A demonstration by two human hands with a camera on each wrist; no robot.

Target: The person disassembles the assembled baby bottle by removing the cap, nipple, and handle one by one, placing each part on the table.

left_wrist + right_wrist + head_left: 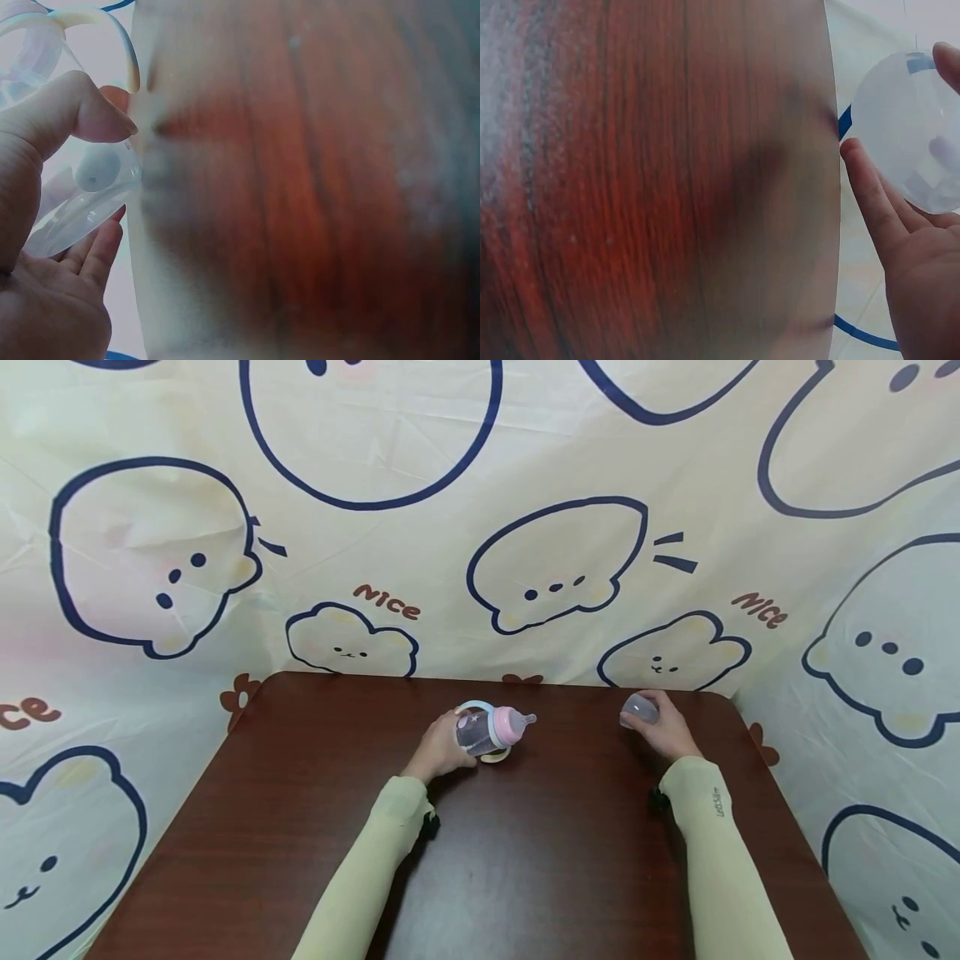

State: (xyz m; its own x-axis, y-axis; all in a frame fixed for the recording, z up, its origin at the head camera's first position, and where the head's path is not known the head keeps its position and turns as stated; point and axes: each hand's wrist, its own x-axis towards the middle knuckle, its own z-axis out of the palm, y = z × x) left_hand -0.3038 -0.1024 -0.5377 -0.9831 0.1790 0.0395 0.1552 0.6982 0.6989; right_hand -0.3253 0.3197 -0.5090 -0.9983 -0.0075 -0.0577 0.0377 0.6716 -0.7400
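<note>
A clear baby bottle (476, 732) with a pink collar, a see-through nipple and two curved handles is gripped round its body by my left hand (438, 750). It lies tilted sideways, nipple toward the right, above the middle of the table. In the left wrist view, the thumb presses one side of the bottle (94, 169) and the fingers curl beneath. Farther right, my right hand (667, 727) holds a translucent domed cap (642, 708) between thumb and fingers. The right wrist view shows the cap's (900, 127) round face.
A dark brown wooden table (525, 860) lies under both hands. Its far edge meets a cream cloth backdrop (442, 560) printed with blue-outlined cartoon figures, which also rises along the left and right sides.
</note>
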